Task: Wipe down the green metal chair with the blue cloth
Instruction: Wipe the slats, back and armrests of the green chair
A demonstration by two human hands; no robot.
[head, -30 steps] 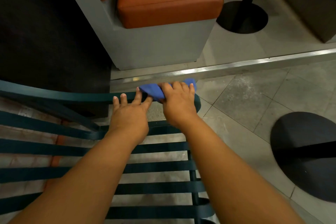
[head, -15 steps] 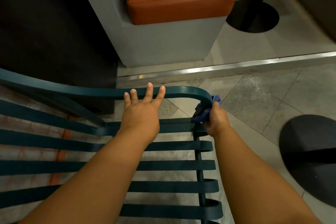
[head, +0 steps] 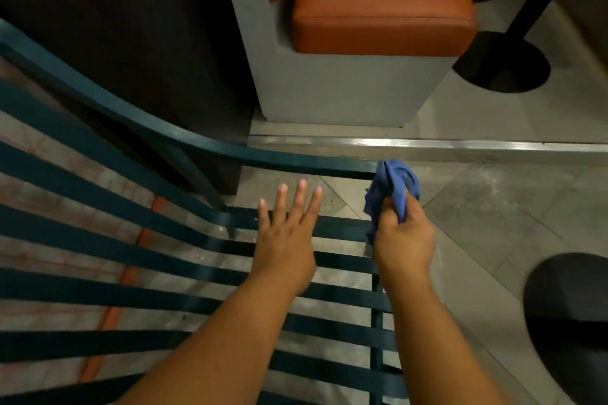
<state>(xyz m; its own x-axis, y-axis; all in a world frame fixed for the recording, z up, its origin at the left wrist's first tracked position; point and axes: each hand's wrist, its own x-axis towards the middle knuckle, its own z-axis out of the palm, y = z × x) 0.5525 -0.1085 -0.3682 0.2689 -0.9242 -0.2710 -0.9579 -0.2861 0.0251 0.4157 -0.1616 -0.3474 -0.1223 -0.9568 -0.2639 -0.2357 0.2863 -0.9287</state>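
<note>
The green metal chair [head: 108,240] fills the lower left, its flat slats running left to right and its curved top rail ending at the right corner. My right hand [head: 403,238] is shut on the bunched blue cloth [head: 393,186], which sits against the chair's right corner where the top rail bends down. My left hand [head: 286,240] hovers flat over the upper slats, fingers spread, holding nothing.
A grey bench base with orange cushions [head: 378,3] stands just beyond the chair. A metal floor strip [head: 460,145] crosses behind the rail. Black round table bases sit at upper right [head: 500,66] and lower right [head: 569,322]. A dark panel [head: 115,26] is at upper left.
My right hand carried the cloth from the top rail around the right corner, then raised it back to the corner. My left hand came off the top rail and drew back over the slats.
</note>
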